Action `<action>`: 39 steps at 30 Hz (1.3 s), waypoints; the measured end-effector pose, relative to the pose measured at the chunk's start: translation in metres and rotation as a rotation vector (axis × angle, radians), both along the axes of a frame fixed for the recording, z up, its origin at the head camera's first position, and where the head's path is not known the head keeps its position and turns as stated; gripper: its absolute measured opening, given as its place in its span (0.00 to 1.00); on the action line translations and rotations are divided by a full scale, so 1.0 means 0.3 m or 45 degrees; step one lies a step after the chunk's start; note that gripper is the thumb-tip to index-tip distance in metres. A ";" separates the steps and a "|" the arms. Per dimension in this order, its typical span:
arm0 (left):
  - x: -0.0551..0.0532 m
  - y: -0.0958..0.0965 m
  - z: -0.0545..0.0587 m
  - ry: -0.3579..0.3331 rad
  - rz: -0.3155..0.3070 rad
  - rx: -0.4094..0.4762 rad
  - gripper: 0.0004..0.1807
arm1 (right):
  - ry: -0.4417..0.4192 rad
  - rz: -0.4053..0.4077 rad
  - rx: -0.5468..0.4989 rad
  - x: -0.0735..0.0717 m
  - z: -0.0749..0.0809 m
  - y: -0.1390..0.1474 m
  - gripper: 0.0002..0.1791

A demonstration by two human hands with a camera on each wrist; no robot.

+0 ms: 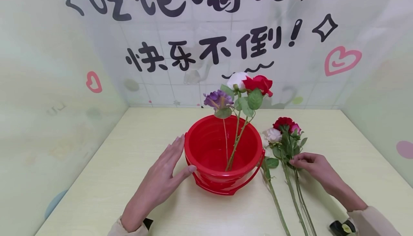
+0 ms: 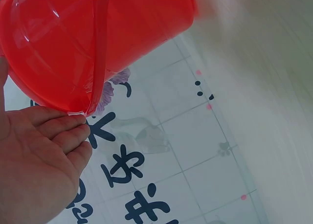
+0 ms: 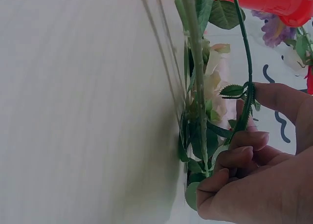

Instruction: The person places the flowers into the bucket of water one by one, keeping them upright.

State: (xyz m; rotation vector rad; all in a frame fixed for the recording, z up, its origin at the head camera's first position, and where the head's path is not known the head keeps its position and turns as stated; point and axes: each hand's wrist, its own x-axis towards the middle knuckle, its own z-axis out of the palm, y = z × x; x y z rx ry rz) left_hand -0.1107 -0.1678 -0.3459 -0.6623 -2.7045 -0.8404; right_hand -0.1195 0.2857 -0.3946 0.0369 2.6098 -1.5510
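A red bucket (image 1: 206, 144) stands mid-table with its handle lowered toward the front. My left hand (image 1: 159, 177) rests against the bucket's left rim, fingers straight and thumb spread at the near side. Inside the bucket lean a purple flower (image 1: 218, 99), a white flower (image 1: 237, 80) and a red rose (image 1: 260, 84). To the right, my right hand (image 1: 317, 169) pinches a thin green flower stem (image 3: 248, 62) just below the leaves. Close around it lie a dark red flower (image 1: 284, 122), a pink flower (image 1: 295, 129) and a white flower (image 1: 273, 135); I cannot tell which bloom the pinched stem bears.
Several long stems (image 1: 293, 196) stretch toward the table's front edge. Behind the pale table (image 1: 151, 128) stands a printed backdrop (image 1: 193, 96) with black lettering, and pale side panels flank it. A dark band (image 1: 342, 227) sits at the right wrist.
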 end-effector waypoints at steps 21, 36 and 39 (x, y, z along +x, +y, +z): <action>0.002 0.000 0.006 -0.010 -0.006 -0.006 0.48 | 0.118 -0.047 -0.316 -0.014 0.100 0.007 0.08; 0.003 0.001 0.005 -0.021 0.008 -0.004 0.48 | 0.296 -0.004 -0.487 -0.066 0.292 -0.035 0.05; 0.004 0.001 0.004 -0.029 0.015 -0.003 0.48 | 0.305 0.007 -0.514 -0.073 0.318 -0.056 0.05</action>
